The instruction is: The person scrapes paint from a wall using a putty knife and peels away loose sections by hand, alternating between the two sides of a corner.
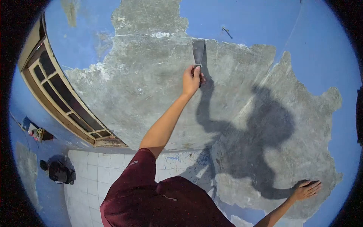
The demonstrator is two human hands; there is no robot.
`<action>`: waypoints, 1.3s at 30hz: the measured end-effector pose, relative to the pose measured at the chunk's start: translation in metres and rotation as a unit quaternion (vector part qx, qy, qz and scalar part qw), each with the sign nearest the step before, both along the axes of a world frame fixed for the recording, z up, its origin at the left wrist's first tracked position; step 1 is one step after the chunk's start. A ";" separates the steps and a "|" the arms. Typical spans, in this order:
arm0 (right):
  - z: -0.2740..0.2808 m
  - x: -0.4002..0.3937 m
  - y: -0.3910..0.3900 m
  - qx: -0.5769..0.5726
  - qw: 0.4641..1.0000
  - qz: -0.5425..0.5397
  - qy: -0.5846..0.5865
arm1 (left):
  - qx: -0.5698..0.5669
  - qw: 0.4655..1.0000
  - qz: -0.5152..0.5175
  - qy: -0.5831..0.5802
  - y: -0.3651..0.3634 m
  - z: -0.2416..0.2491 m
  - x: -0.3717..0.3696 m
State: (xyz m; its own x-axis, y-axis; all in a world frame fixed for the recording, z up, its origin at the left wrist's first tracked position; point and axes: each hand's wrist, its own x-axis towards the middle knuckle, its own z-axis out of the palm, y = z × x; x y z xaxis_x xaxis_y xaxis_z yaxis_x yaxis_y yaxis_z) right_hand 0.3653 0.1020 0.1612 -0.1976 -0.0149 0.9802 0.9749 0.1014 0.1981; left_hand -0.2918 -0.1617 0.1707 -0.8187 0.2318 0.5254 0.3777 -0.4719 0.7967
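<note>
One of my hands reaches up the wall and the other rests lower at the right. My left hand [193, 78] is closed round the handle of a scraper [198, 51], whose wide metal blade points up and touches the lower edge of the blue paint [211, 19]. Around the blade lies bare grey plaster [159, 90]. Lower right, my right hand [307, 190] lies flat on the plaster with its fingers stretched out, holding nothing.
A wooden window frame [68, 90] is at the left. White floor tiles [98, 170] with blue paint flakes [170, 162] show below. A dark bag-like object [58, 171] and a small shelf with items [37, 133] are at the far left. A nail [227, 33] sticks out above.
</note>
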 end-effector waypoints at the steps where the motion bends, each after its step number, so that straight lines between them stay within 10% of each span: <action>1: 0.001 -0.001 -0.001 0.001 1.000 0.006 -0.002 | -0.039 0.999 0.003 -0.007 -0.009 0.004 0.010; 6: -0.005 0.000 0.001 -0.012 1.000 -0.009 0.006 | -0.213 0.973 0.068 0.052 -0.025 0.016 0.026; 13: -0.004 0.001 0.002 -0.004 1.000 -0.003 -0.002 | -0.174 0.958 0.185 0.136 0.014 0.049 0.050; 39: -0.016 0.013 0.011 -0.032 0.999 -0.014 0.007 | -0.037 0.991 0.060 -0.116 0.087 0.044 0.079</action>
